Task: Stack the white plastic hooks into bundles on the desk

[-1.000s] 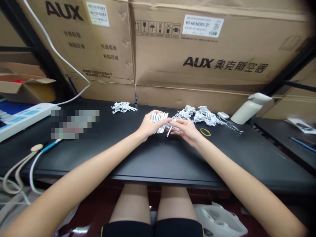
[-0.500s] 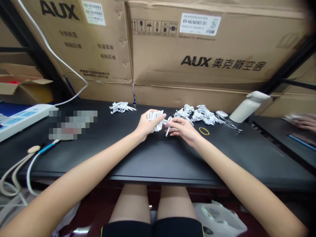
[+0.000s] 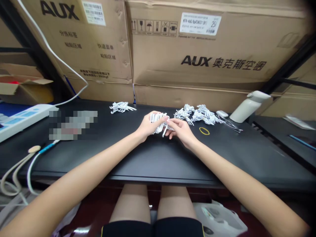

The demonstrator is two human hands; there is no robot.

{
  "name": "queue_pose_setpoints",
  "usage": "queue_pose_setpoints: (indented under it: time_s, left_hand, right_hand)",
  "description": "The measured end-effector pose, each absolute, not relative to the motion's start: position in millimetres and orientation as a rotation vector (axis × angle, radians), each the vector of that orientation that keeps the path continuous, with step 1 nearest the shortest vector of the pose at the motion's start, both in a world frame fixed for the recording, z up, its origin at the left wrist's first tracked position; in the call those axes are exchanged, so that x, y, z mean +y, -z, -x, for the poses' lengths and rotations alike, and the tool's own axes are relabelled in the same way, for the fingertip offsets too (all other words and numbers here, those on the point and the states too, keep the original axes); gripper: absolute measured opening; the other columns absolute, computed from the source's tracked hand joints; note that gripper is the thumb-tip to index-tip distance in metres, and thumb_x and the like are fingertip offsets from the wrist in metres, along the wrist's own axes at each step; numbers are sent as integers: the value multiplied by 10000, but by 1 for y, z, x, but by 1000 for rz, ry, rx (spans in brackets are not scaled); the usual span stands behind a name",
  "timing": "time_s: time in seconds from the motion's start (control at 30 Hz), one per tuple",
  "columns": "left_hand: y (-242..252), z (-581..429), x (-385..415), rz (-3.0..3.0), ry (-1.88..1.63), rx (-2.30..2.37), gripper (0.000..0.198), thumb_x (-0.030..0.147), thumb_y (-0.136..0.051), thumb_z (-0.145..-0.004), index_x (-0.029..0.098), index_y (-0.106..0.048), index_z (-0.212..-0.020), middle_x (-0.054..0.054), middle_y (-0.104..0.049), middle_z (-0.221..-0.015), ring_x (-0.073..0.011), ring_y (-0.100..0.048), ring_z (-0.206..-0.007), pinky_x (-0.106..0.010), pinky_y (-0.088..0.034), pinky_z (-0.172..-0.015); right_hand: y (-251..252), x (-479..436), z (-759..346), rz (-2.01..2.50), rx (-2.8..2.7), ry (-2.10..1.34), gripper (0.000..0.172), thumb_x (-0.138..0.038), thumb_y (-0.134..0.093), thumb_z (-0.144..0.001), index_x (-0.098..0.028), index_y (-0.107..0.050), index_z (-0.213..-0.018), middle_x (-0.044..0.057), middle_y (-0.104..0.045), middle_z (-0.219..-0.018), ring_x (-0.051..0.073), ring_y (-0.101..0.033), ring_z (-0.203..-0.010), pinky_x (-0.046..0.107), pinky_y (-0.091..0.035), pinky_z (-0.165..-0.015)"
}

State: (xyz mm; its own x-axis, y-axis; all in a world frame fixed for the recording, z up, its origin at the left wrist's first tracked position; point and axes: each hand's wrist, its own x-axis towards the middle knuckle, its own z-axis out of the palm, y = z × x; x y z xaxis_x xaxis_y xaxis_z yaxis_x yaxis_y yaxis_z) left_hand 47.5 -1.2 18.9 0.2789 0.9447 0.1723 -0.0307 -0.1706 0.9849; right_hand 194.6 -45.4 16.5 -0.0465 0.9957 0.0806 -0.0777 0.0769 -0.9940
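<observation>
My left hand (image 3: 146, 126) is closed around a bundle of white plastic hooks (image 3: 158, 119), held just above the black table (image 3: 158, 158). My right hand (image 3: 179, 130) pinches one white hook (image 3: 165, 130) and presses it against the right side of that bundle. A loose pile of the same white hooks (image 3: 197, 115) lies just behind my right hand. A smaller tied bunch of hooks (image 3: 120, 107) rests further left at the back. A yellow rubber band (image 3: 204, 131) lies flat on the table to the right of my right hand.
Large AUX cardboard boxes (image 3: 197, 52) stand right behind the table. A white dispenser (image 3: 248, 107) leans at the back right, a white power strip (image 3: 24, 117) with cables at the left. A second dark table (image 3: 286, 138) adjoins at the right. A white bag (image 3: 219, 220) sits below.
My right hand has drawn in to the left, bringing its single hook up against the bundle. Another person's hand seen at the far right half a second ago is gone.
</observation>
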Motion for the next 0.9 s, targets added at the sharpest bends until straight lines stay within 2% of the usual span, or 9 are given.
queue_pose_setpoints:
  time_s: [0.1, 0.2, 0.4, 0.53, 0.7, 0.9]
  left_hand:
    - [-19, -48, -1, -1473, -1127, 908, 422, 461, -750, -643, 164, -605, -905, -16, -632, -796, -118, -580, -665, -231, -461, -606]
    - [-19, -47, -1, -1493, -1127, 916, 446, 475, -749, -638, 163, -605, -921, -25, -638, -815, -123, -582, -671, -234, -459, -601]
    - [-22, -47, -4, -1511, -1137, 927, 435, 467, -758, -629, 163, -603, -898, -13, -631, -785, -116, -571, -654, -221, -443, -579]
    - [-22, -48, -4, -1479, -1106, 916, 416, 464, -747, -640, 164, -605, -891, -13, -628, -767, -121, -575, -649, -226, -449, -575]
    - [-20, -47, 0, -1488, -1111, 899, 411, 472, -726, -668, 148, -607, -891, -12, -618, -771, -110, -563, -667, -229, -447, -613]
    - [-18, -47, 3, -1446, -1112, 893, 410, 475, -717, -678, 140, -614, -890, -27, -633, -818, -121, -583, -708, -235, -464, -646]
  right_hand:
    - [-15, -45, -195, 1082, -1194, -1173, 394, -446, -782, -618, -150, -593, -796, -8, -628, -593, 91, -566, -454, 170, -402, -351]
    - [-14, -46, -195, 1111, -1163, -1147, 394, -410, -821, -569, -155, -566, -728, -1, -637, -584, 121, -616, -505, 178, -417, -379]
    - [-16, -46, -196, 1109, -1168, -1176, 361, -420, -809, -593, -138, -602, -683, 27, -652, -627, 133, -653, -555, 172, -440, -407]
    - [-16, -46, -197, 1093, -1211, -1139, 379, -460, -769, -639, -141, -571, -597, 41, -660, -620, 120, -628, -496, 182, -442, -390]
    - [-16, -46, -196, 1054, -1203, -1099, 332, -429, -771, -642, -127, -661, -726, 26, -657, -636, 120, -630, -507, 189, -470, -395]
    - [-15, -47, -195, 1015, -1169, -1084, 329, -348, -827, -561, -135, -686, -768, 27, -678, -726, 158, -676, -621, 257, -572, -545]
